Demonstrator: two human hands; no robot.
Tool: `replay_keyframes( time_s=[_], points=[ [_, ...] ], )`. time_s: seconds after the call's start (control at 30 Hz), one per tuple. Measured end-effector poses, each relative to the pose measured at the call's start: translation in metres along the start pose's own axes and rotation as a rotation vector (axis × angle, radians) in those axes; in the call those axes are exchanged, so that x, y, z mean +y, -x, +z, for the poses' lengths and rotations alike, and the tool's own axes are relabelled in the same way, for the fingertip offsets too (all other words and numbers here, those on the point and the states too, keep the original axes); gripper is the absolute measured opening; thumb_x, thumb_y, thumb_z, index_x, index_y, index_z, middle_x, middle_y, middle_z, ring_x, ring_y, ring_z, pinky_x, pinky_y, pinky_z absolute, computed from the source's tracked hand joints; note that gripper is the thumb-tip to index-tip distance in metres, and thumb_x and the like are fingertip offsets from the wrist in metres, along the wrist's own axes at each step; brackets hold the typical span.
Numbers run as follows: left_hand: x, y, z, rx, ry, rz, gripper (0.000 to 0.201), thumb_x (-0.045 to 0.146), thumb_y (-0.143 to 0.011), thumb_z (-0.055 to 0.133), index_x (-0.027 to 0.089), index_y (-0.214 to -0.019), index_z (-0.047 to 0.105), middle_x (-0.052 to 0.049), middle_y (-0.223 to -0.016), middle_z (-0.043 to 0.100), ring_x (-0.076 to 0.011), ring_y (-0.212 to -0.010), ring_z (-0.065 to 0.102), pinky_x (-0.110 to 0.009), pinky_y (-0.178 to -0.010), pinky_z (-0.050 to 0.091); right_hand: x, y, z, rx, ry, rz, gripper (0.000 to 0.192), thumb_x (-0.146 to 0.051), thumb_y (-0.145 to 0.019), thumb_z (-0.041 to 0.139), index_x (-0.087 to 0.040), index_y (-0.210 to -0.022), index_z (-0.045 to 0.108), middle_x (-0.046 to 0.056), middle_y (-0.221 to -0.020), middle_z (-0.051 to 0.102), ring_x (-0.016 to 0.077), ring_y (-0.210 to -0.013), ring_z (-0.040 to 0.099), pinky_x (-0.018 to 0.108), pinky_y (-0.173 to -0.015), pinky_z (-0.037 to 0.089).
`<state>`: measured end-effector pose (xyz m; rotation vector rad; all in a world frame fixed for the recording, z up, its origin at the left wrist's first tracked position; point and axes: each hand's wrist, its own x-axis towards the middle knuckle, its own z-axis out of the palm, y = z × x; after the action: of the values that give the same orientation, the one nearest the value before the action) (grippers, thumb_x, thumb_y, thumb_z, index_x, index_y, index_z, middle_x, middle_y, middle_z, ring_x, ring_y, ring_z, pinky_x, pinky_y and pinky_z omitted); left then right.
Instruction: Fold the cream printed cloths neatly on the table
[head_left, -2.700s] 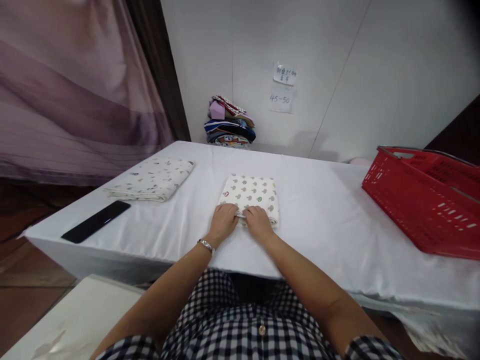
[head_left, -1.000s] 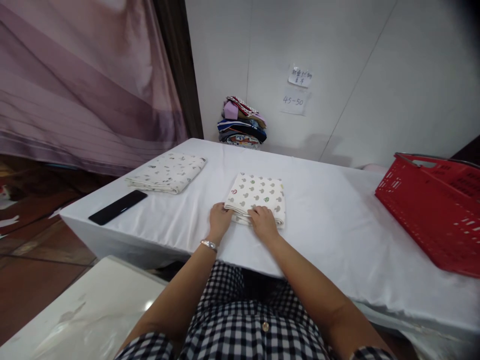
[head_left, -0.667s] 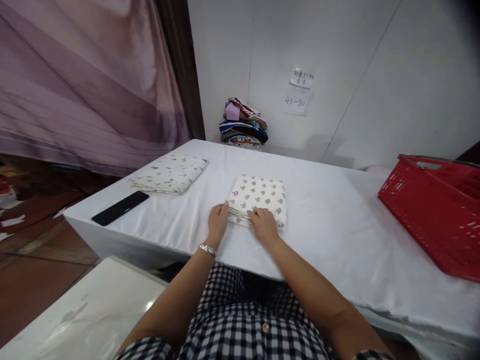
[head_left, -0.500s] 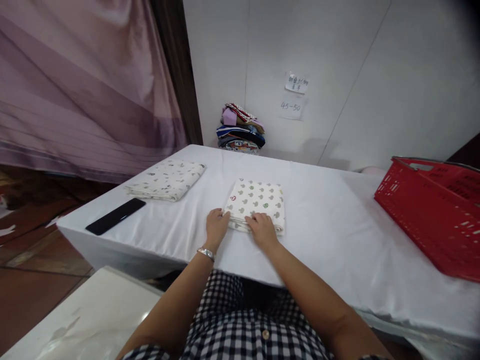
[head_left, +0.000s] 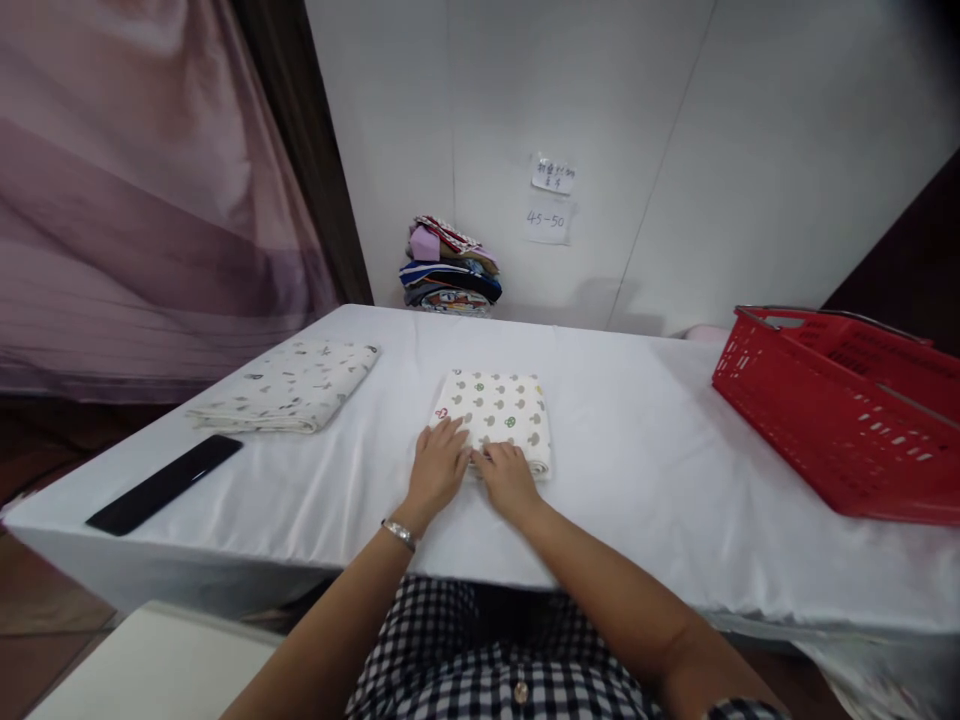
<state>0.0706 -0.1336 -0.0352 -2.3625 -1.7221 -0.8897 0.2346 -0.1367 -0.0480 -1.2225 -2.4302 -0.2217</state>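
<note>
A folded white cloth [head_left: 499,405] printed with grey mushrooms and a few red and green ones lies in front of me on the table. My left hand [head_left: 439,465] rests on its near left corner, fingers laid out over the fabric. At the near edge, my right hand [head_left: 510,480] has its fingers bent over the folded layers, with the thumb beside the left hand. The tips of both thumbs are close together. Another folded white cloth [head_left: 292,385] with small dark prints lies to the left, apart from my hands.
A black phone-like slab [head_left: 165,485] lies near the left front of the white-covered table [head_left: 622,430]. On the right stands a red plastic basket [head_left: 832,420]. Folded fabrics [head_left: 450,268] are stacked by the wall at the far edge. A pink curtain [head_left: 150,200] hangs at left.
My left hand has moved from beside the cloth onto its near left corner. The right hand has slid left along the near edge, closer to the left. The camera view has shifted.
</note>
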Motion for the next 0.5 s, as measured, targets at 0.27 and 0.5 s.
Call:
replay_keyframes(
  time_s=[0.27, 0.5],
  points=[
    [-0.012, 0.009, 0.01, -0.157, -0.086, 0.051, 0.042, 0.033, -0.095, 0.03, 0.02, -0.13, 0.05, -0.007, -0.139, 0.048, -0.0249, -0.134, 0.036, -0.05, -0.11, 0.027, 0.008, 0.02, -0.002, 0.068, -0.187, -0.096, 0.037, -0.009, -0.087, 0.044, -0.013, -0.123, 0.052, 0.012, -0.12, 0.057, 0.0219, -0.109, 0.047, 0.037, -0.093, 0.039],
    [-0.012, 0.01, 0.011, -0.14, -0.119, 0.071, 0.042, 0.033, -0.095, 0.029, 0.025, -0.131, 0.049, -0.004, -0.14, 0.048, -0.0236, -0.134, 0.036, -0.048, -0.109, 0.028, 0.015, 0.032, -0.026, 0.028, -0.172, -0.048, 0.04, -0.014, -0.087, 0.046, -0.015, -0.127, 0.05, 0.012, -0.129, 0.054, 0.0232, -0.122, 0.042, 0.043, -0.105, 0.031]
  ],
)
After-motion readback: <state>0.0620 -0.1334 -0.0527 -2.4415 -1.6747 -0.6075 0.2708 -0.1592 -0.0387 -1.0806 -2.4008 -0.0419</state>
